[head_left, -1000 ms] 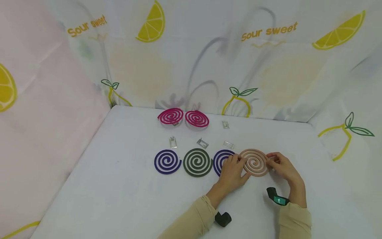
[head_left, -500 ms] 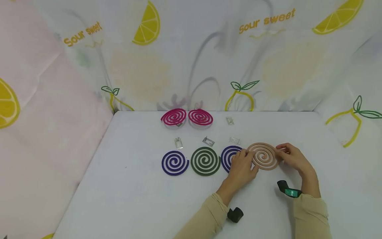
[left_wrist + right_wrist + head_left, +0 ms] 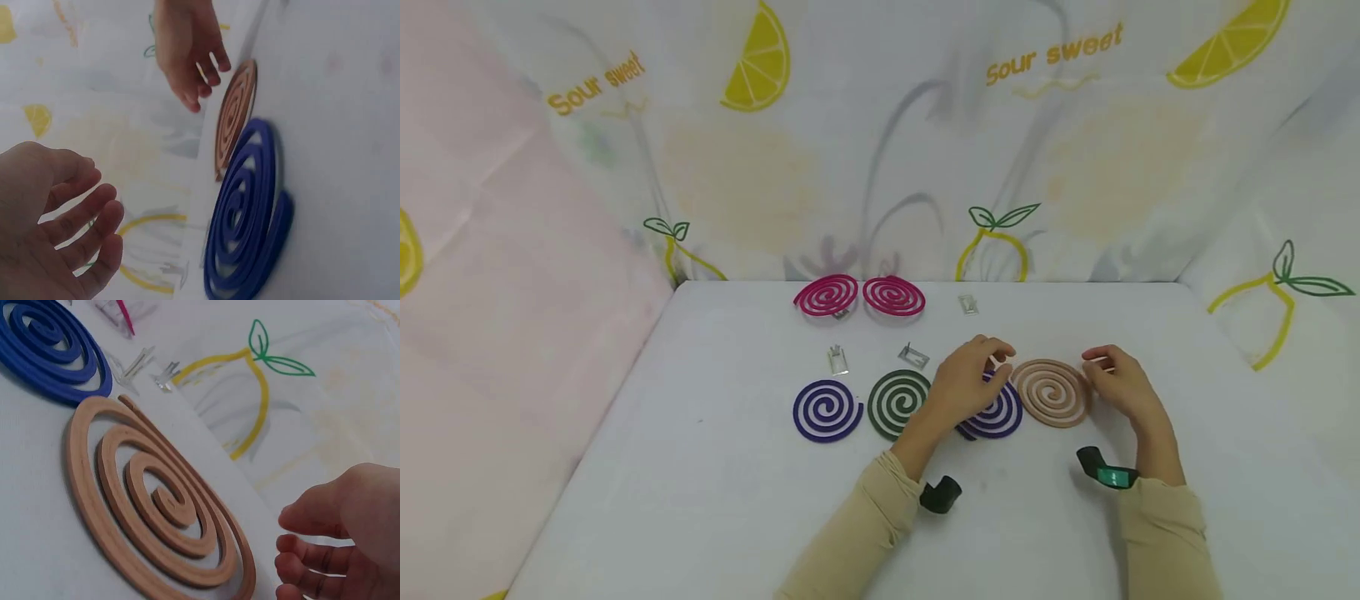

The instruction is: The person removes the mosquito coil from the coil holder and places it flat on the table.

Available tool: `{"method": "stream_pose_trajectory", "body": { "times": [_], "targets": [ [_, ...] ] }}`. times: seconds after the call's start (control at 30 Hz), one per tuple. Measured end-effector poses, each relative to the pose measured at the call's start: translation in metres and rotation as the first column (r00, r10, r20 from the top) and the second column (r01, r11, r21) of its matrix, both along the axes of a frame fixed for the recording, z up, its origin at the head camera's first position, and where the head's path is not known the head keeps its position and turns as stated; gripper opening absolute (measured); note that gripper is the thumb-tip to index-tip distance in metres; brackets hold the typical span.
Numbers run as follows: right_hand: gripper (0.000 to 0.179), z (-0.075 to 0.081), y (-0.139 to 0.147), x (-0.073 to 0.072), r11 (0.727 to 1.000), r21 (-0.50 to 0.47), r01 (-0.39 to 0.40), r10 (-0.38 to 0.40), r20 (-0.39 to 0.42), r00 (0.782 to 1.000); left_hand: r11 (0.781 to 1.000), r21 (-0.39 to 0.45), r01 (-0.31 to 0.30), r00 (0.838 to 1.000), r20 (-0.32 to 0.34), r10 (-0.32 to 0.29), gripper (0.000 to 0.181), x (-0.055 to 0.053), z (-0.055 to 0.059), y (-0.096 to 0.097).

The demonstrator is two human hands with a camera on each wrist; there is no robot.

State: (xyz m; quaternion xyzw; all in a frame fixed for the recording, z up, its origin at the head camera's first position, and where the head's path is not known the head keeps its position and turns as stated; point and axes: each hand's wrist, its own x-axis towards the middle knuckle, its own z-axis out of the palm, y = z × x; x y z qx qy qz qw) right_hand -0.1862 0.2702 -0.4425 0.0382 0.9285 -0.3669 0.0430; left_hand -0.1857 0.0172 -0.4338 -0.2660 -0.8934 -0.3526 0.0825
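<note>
A tan mosquito coil [image 3: 1026,392] lies flat at the right end of a row on the white table. My right hand [image 3: 1123,385] hovers at its right edge; the right wrist view shows a gap between fingertips and coil. Over the neighbouring blue mosquito coil [image 3: 1017,417] my left hand [image 3: 961,385] is raised, fingers loosely bent, holding nothing. It hides part of that coil and the edge of a green mosquito coil [image 3: 880,408]. Another blue mosquito coil [image 3: 799,410] ends the row on the left.
Two pink mosquito coils [image 3: 893,287] stand raised at the back; a metal stand shows under the left one. Small metal coil stands [image 3: 913,357] lie between the rows, with another metal stand [image 3: 968,304] at the back right. A printed cloth wall [image 3: 850,150] closes off the table's rear.
My left hand has let go of the tan coil and moved left and up, over the blue coil and a metal stand. My right hand has come off the tan coil's right edge.
</note>
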Motion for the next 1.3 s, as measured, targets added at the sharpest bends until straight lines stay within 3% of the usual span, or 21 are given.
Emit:
{"method": "stream_pose_trajectory", "body": {
  "times": [0.17,0.27,0.47,0.9,1.07,1.3],
  "targets": [
    [0.036,0.005,-0.018,-0.003,0.998,-0.068,0.001,-0.01,-0.135,0.991,0.994,0.093,-0.05,0.998,-0.042,0.054,0.02,-0.019,0.002,-0.036],
    [0.035,0.005,-0.027,-0.006,0.995,-0.097,-0.032,0.016,-0.165,0.986,0.986,0.14,-0.094,0.994,-0.046,0.101,0.018,-0.03,0.002,-0.055],
    [0.031,0.008,-0.039,-0.013,0.99,-0.101,-0.097,0.073,-0.215,0.974,0.976,0.142,-0.168,0.984,-0.034,0.174,0.018,-0.046,-0.002,-0.081],
    [0.027,0.019,-0.062,-0.03,0.975,-0.094,-0.2,0.168,-0.274,0.947,0.963,0.198,-0.185,0.98,-0.031,0.195,0.018,-0.062,-0.001,-0.098],
    [0.025,0.018,-0.069,-0.037,0.971,-0.09,-0.22,0.188,-0.275,0.943,0.959,0.154,-0.237,0.97,-0.019,0.243,0.019,-0.066,-0.003,-0.1],
    [0.024,0.013,-0.081,-0.048,0.966,-0.104,-0.235,0.2,-0.269,0.942,0.939,0.163,-0.303,0.951,-0.016,0.31,0.019,-0.072,-0.006,-0.11]
  ]
}}
